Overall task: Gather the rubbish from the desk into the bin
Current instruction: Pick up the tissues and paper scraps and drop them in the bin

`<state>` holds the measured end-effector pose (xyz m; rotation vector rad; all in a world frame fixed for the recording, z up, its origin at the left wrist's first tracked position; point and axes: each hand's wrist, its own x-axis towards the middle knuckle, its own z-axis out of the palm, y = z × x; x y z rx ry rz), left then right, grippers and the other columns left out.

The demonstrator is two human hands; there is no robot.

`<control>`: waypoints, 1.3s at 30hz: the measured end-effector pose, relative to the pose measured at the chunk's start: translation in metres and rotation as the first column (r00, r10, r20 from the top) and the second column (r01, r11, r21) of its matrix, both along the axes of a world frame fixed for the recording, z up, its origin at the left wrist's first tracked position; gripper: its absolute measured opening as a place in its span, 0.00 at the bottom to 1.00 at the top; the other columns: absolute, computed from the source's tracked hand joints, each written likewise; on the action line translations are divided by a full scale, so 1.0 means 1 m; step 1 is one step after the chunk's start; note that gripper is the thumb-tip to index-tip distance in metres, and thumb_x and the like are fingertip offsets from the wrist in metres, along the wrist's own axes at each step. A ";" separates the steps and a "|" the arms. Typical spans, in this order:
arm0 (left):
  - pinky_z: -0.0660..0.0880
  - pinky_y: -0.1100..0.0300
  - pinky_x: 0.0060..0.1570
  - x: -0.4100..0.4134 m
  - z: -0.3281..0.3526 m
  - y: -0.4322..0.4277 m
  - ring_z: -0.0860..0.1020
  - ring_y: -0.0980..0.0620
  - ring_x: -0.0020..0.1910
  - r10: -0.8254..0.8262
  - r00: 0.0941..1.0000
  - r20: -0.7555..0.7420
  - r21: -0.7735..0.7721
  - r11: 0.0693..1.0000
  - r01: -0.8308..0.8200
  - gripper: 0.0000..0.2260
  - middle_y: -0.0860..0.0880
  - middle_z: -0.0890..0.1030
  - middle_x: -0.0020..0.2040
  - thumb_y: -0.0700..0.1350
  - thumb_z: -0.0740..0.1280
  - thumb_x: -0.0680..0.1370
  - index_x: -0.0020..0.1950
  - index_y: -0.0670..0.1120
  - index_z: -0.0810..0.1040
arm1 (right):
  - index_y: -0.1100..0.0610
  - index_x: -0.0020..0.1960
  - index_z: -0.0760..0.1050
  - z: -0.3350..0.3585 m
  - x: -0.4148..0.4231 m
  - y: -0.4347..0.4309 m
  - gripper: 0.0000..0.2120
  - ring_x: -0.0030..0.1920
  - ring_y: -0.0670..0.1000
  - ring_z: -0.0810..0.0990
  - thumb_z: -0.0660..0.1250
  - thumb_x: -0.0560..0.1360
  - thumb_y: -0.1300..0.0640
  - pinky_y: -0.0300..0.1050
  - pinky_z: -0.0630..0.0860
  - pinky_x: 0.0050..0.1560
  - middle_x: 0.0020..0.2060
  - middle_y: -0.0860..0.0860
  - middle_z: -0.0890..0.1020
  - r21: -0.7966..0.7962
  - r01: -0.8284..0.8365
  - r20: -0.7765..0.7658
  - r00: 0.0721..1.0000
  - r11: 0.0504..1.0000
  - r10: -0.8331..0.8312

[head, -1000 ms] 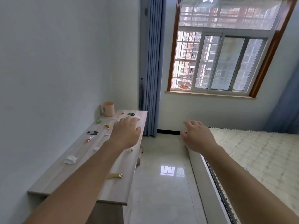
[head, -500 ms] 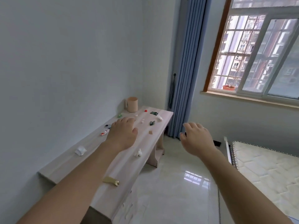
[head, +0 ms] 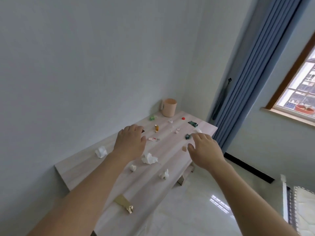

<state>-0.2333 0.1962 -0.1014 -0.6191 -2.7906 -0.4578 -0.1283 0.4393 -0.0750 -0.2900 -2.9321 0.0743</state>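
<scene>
A pale wooden desk (head: 81,169) runs along the left wall, strewn with rubbish. Crumpled white tissues lie on it: one near the wall (head: 101,151), a bigger one in the middle (head: 149,158), two small ones (head: 132,167) (head: 164,174) nearer me. A gold wrapper (head: 124,203) lies at the near edge. Small wrappers, a red cap (head: 183,118) and a green scrap (head: 152,117) lie farther back. A pink bin-like cup (head: 169,107) stands at the far corner. My left hand (head: 130,143) and my right hand (head: 205,149) hover above the desk, fingers relaxed, holding nothing.
A blue curtain (head: 245,79) hangs behind the desk's far end, with a window (head: 300,92) to the right. Glossy white floor tiles (head: 196,210) lie right of the desk. A mattress edge (head: 296,198) shows at the lower right.
The view has swung left and down toward the desk. Both hands now hang over the desktop; the right hand came from over the floor to above the desk's right side.
</scene>
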 end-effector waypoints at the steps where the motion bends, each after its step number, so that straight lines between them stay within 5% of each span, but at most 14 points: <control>1: 0.69 0.51 0.58 -0.011 -0.004 0.002 0.72 0.45 0.59 0.004 1.000 -0.001 -0.001 1.000 -0.004 0.16 0.49 0.75 0.61 0.50 0.57 0.79 0.65 0.49 0.71 | 0.55 0.69 0.67 -0.003 -0.014 0.001 0.21 0.67 0.54 0.68 0.54 0.79 0.48 0.51 0.65 0.66 0.67 0.52 0.73 0.004 -0.015 -0.002 1.000 1.000 0.015; 14: 0.69 0.48 0.62 -0.069 -0.038 0.002 0.71 0.43 0.64 0.305 0.952 0.026 -0.048 0.951 -0.304 0.18 0.46 0.73 0.66 0.50 0.58 0.80 0.69 0.46 0.69 | 0.56 0.69 0.67 -0.052 -0.163 0.030 0.21 0.67 0.56 0.68 0.54 0.79 0.47 0.53 0.66 0.65 0.66 0.53 0.73 0.017 -0.340 0.068 0.939 0.940 0.338; 26: 0.70 0.47 0.58 0.002 -0.115 0.022 0.72 0.42 0.61 0.665 0.723 0.187 -0.130 0.746 -0.653 0.18 0.45 0.74 0.64 0.49 0.57 0.79 0.67 0.45 0.69 | 0.56 0.70 0.66 -0.134 -0.213 0.043 0.22 0.67 0.57 0.68 0.57 0.78 0.49 0.53 0.66 0.65 0.66 0.54 0.73 -0.091 -0.681 0.220 0.698 0.726 0.682; 32: 0.68 0.48 0.60 0.034 -0.175 0.021 0.71 0.43 0.63 0.718 0.612 0.332 -0.196 0.687 -0.700 0.19 0.46 0.73 0.66 0.48 0.58 0.79 0.69 0.46 0.68 | 0.57 0.68 0.67 -0.196 -0.206 0.044 0.21 0.63 0.57 0.71 0.57 0.78 0.50 0.52 0.69 0.60 0.63 0.55 0.75 -0.136 -0.707 0.382 0.609 0.694 0.695; 39: 0.70 0.47 0.58 0.032 -0.250 0.006 0.72 0.41 0.61 0.660 0.576 0.482 -0.229 0.729 -0.645 0.18 0.45 0.73 0.64 0.47 0.59 0.77 0.67 0.46 0.69 | 0.57 0.69 0.66 -0.264 -0.202 0.040 0.22 0.64 0.58 0.71 0.56 0.78 0.49 0.54 0.70 0.60 0.66 0.56 0.72 -0.168 -0.628 0.559 0.574 0.760 0.598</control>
